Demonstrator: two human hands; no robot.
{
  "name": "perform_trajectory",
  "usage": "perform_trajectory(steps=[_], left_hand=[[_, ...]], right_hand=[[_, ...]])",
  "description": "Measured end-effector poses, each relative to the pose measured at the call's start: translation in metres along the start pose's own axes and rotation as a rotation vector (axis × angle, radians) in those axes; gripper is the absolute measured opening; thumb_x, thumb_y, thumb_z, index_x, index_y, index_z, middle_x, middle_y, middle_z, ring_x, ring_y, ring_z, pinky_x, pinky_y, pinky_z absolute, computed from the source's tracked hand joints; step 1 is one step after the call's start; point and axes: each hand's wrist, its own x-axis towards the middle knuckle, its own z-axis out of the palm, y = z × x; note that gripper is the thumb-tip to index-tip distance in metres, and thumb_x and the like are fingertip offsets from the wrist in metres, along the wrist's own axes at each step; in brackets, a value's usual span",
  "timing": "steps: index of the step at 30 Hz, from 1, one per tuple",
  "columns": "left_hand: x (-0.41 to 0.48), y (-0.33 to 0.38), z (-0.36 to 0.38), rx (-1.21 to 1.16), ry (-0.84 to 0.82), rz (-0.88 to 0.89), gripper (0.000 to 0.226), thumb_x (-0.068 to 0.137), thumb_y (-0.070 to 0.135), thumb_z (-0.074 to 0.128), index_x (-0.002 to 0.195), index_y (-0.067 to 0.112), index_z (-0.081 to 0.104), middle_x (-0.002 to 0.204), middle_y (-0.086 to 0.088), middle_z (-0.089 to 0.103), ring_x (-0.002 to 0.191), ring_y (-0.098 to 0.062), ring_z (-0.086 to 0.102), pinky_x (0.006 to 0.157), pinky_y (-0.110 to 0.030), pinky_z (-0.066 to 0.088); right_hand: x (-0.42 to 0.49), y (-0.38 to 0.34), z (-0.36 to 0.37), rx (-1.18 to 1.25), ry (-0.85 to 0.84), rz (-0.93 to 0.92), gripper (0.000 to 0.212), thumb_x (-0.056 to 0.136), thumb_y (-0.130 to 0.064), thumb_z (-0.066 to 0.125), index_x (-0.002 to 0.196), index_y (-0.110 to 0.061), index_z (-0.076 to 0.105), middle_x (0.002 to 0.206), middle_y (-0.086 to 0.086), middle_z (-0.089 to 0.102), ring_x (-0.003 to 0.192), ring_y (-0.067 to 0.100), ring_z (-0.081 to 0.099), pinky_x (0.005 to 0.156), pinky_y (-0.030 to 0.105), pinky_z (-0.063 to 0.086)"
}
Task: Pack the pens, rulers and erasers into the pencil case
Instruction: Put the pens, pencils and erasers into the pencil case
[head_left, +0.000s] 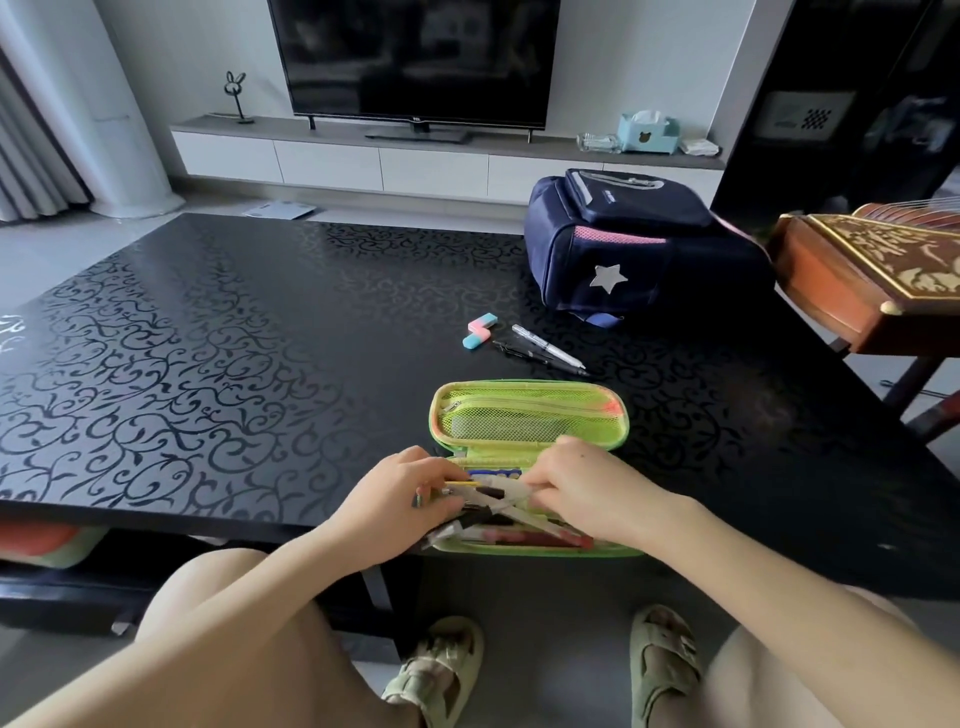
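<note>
A green pencil case (530, 415) lies open at the table's near edge, its mesh-pocket lid flat on the far side. Both hands are in its lower tray, which holds several pens and a pale ruler (506, 499). My left hand (402, 499) grips the pens' left ends. My right hand (587, 488) pinches the ruler and pens from the right. Beyond the case lie a pink-and-blue eraser (479, 330), a white pen (545, 346) and a black pen (537, 357), all apart from my hands.
A navy backpack (623, 244) with a star stands at the far right of the black patterned table (208, 338). A wooden stringed instrument (872, 270) juts in from the right. A TV stand runs along the back wall.
</note>
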Motion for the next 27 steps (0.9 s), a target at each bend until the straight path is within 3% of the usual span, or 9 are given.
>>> perform_trajectory(steps=[2,7,9,12,15,20,24,27], left_hand=[[0.007,0.003,0.0,0.02,-0.043,0.029,0.026,0.081,0.031,0.067,0.107,0.029,0.066,0.092,0.01,0.054,0.075,0.0,0.048,0.074,-0.021,0.043],[0.02,0.002,0.007,0.147,-0.085,0.069,0.028,0.082,0.035,0.065,0.108,0.028,0.061,0.109,0.005,0.058,0.101,-0.016,0.049,0.085,-0.026,0.042],[0.024,0.002,0.009,0.186,-0.072,0.105,0.026,0.082,0.037,0.064,0.105,0.025,0.061,0.107,0.003,0.058,0.1,-0.017,0.047,0.084,-0.024,0.04],[0.03,0.004,0.011,0.206,-0.075,0.159,0.021,0.084,0.04,0.06,0.096,0.023,0.062,0.101,0.006,0.061,0.097,-0.016,0.05,0.085,-0.026,0.043],[0.03,0.006,0.01,0.156,-0.128,0.151,0.018,0.085,0.03,0.062,0.1,0.02,0.064,0.097,0.006,0.063,0.093,-0.016,0.053,0.078,-0.022,0.04],[0.021,-0.003,0.0,0.114,-0.134,0.134,0.018,0.083,0.031,0.065,0.095,0.018,0.068,0.08,0.013,0.051,0.081,-0.009,0.046,0.066,-0.007,0.03],[0.016,-0.012,-0.007,0.07,-0.094,0.076,0.018,0.08,0.031,0.068,0.095,0.022,0.069,0.081,0.013,0.054,0.078,-0.008,0.051,0.063,-0.005,0.033],[0.017,-0.013,-0.009,-0.027,-0.046,-0.004,0.024,0.075,0.025,0.075,0.097,0.017,0.069,0.078,0.011,0.053,0.068,-0.006,0.051,0.061,-0.007,0.037]], right_hand=[[0.0,0.006,-0.003,0.007,0.005,0.031,0.04,0.091,-0.01,0.048,0.053,-0.014,0.037,0.062,0.005,0.047,0.084,0.011,0.033,0.074,0.031,0.037],[0.0,0.024,-0.006,-0.055,0.021,0.085,0.029,0.093,-0.019,0.051,0.067,-0.006,0.056,0.072,0.008,0.056,0.081,0.01,0.035,0.067,0.026,0.031],[-0.001,0.028,-0.006,-0.061,0.029,0.103,0.03,0.092,-0.022,0.052,0.069,-0.003,0.055,0.072,0.01,0.055,0.08,0.012,0.038,0.063,0.025,0.034],[-0.003,0.034,-0.006,-0.05,0.045,0.119,0.025,0.092,-0.025,0.051,0.078,-0.007,0.063,0.076,0.009,0.057,0.08,0.013,0.041,0.071,0.033,0.042],[-0.005,0.039,-0.007,-0.023,0.05,0.136,0.023,0.092,-0.026,0.05,0.081,-0.011,0.064,0.078,0.007,0.058,0.08,0.013,0.041,0.077,0.038,0.043],[-0.007,0.042,-0.006,0.003,0.084,0.143,0.031,0.093,-0.024,0.05,0.066,-0.01,0.051,0.069,0.001,0.05,0.073,0.007,0.037,0.073,0.032,0.039],[-0.007,0.03,-0.003,-0.005,0.072,0.111,0.035,0.094,-0.024,0.048,0.06,-0.02,0.043,0.066,-0.003,0.046,0.076,0.011,0.038,0.072,0.032,0.04],[-0.007,0.018,0.006,-0.068,0.133,0.069,0.027,0.096,-0.024,0.044,0.071,-0.02,0.053,0.07,-0.003,0.049,0.08,0.015,0.041,0.071,0.031,0.041]])
